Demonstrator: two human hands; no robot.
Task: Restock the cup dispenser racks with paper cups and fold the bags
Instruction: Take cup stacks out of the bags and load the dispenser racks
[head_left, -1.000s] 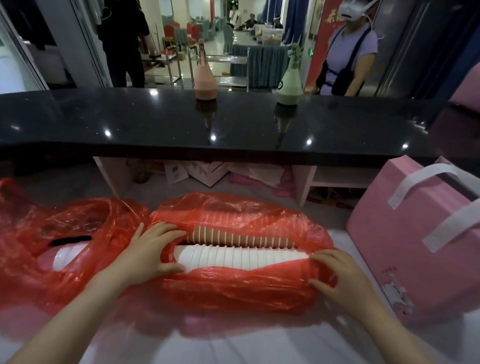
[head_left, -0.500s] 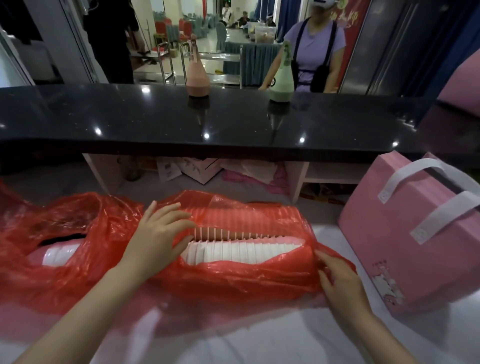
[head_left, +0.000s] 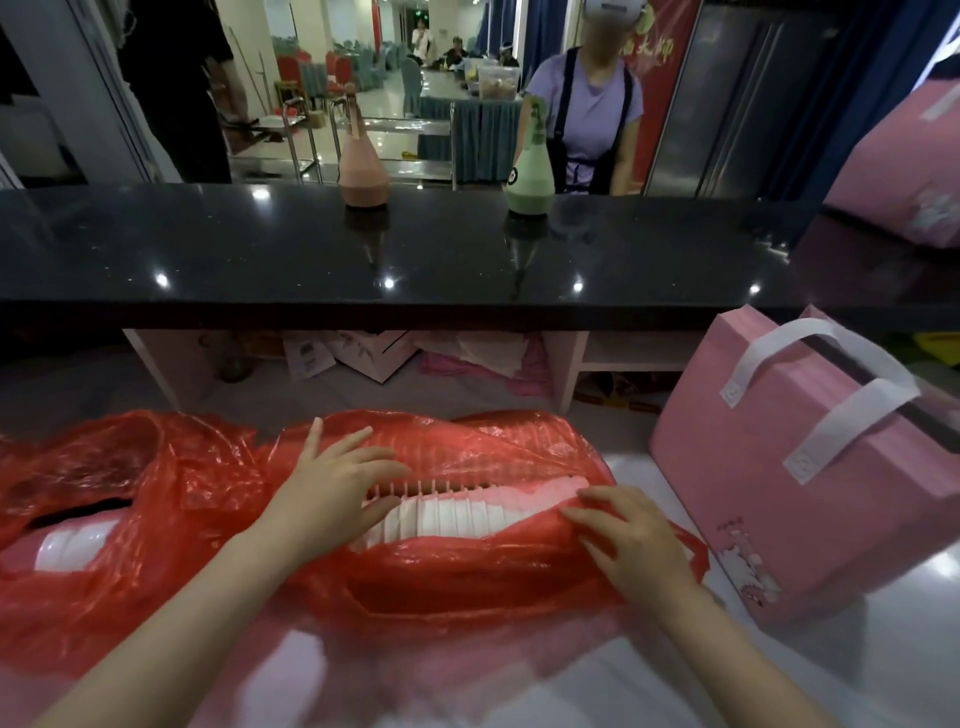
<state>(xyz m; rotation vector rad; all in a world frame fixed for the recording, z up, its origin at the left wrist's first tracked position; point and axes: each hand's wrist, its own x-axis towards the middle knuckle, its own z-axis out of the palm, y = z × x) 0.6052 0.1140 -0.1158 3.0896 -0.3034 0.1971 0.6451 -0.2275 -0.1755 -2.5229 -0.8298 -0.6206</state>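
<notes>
While the red bag (head_left: 467, 577) lay on the desk (head_left: 597, 675), its cup stack (head_left: 457, 517) was stretched sideways between both hands: left hand (head_left: 332, 499) spread flat on the bag's left end, right hand (head_left: 634, 545) pinching plastic at its right end.

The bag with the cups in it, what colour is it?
Red, see-through plastic bag; white cups show through, in the head view.

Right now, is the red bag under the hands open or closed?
Open: a slit along the red bag bares a row of white paper cups lying on their side.
</notes>
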